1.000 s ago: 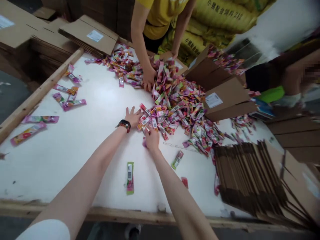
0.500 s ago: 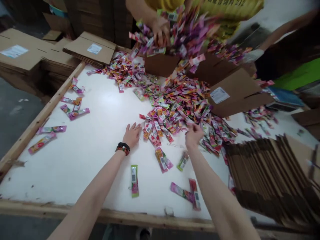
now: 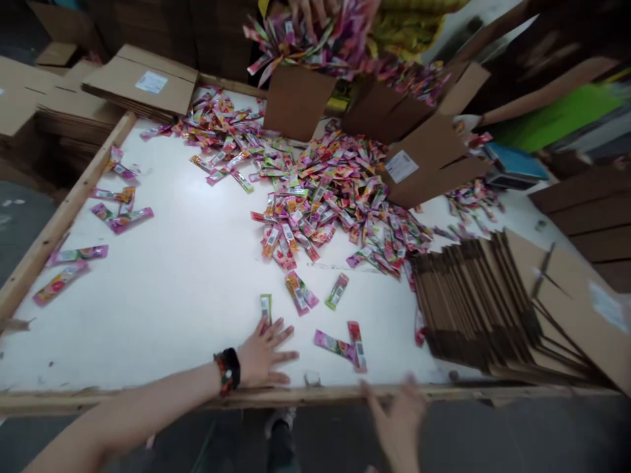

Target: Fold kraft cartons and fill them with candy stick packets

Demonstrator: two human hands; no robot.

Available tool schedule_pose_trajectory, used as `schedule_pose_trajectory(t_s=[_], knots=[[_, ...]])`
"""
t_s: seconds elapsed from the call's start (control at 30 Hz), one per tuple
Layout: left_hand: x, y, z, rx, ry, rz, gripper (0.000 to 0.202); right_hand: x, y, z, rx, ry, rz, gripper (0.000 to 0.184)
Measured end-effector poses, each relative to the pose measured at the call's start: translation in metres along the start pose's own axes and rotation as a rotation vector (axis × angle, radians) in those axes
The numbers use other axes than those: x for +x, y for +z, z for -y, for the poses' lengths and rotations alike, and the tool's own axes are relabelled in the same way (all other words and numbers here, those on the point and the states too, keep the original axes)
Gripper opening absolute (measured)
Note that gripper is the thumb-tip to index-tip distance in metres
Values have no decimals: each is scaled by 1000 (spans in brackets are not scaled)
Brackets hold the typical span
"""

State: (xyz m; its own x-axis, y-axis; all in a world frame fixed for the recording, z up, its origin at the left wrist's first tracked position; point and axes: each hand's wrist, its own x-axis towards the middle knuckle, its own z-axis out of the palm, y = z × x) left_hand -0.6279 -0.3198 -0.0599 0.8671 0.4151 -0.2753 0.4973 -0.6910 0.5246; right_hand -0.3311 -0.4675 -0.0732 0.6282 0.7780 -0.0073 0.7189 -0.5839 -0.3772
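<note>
As the view runs left to right across the white table (image 3: 162, 309), here's the call:

Far left: a wooden rim (image 3: 64, 217) edges the table, with loose sachets (image 3: 121, 220) scattered just inside it, well apart from the main pile.

Left hand (image 3: 263, 355): wide open, fingers spread, empty, flat on the tabletop by the near edge, a black beaded wristband (image 3: 227, 370) on the wrist.

Just above it: a lone sachet (image 3: 266, 309), right beside the fingertips.

Centre: the main heap of sachets (image 3: 335, 197), colourful and sprawling.

Top: a co-worker's hand (image 3: 310, 10) grips a thick bunch of sachets (image 3: 305, 46) above an open cardboard carton (image 3: 419, 174).

Right hand (image 3: 397, 420): blurred, below the table's near edge, fingers apart, nothing visible in it.

Far right: a stack of flattened cartons (image 3: 473, 302) lies on the table.
</note>
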Motion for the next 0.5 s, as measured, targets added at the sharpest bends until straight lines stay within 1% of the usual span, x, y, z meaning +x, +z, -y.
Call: schedule_pose_trajectory(t_s=[0.03,0.07,0.1,0.13,0.2,0.23,0.27,0.3,0.33,0.37,0.4,0.43,0.47,0.5], knots=[[25,-6,10,23,-1,-21,65,10,22,22,-28,16,130,132],[53,-17,21,54,-21,-51,66,23,43,45,-80,83,252,132],[80,-30,33,89,-65,-86,67,38,63,70,-124,130,319,129],[106,-46,45,119,-144,-130,67,55,79,94,-158,133,340,126],[146,-85,66,157,-338,-233,60,94,101,144,-165,97,306,116],[158,-106,74,168,-417,-290,53,114,108,169,-138,69,273,110],[164,-126,80,173,-466,-350,47,136,112,193,-95,51,245,104],[164,-144,85,167,-492,-422,43,157,115,217,-40,32,220,98],[158,-159,86,152,-504,-507,41,179,117,239,31,20,207,95],[146,-169,86,131,-513,-598,40,201,116,258,123,-11,229,91],[129,-174,83,101,-530,-685,41,222,115,273,228,-49,275,84],[109,-173,77,75,-556,-763,41,243,111,283,323,-92,324,75],[86,-165,70,59,-589,-815,42,263,105,286,402,-135,369,64],[62,-150,61,37,-598,-815,43,283,97,283,457,-166,395,52]])
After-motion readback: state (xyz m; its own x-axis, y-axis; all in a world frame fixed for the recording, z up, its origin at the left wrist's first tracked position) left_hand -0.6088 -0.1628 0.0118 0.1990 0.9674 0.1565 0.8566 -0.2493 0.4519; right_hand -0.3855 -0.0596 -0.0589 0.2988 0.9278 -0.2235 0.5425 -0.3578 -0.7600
